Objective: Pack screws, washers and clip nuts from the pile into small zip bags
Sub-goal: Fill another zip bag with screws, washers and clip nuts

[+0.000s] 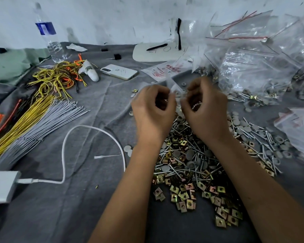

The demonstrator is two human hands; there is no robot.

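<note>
Head camera shows the left hand and right hand both pinching a small clear zip bag between curled fingers. Below them, a pile of screws, washers and clip nuts lies on the grey cloth.

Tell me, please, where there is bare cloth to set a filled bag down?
Bare cloth lies between the wires, phone and left hand, and near the front edge left of the clip nuts. Right of the hands, hardware pile and bags crowd everything.
</note>
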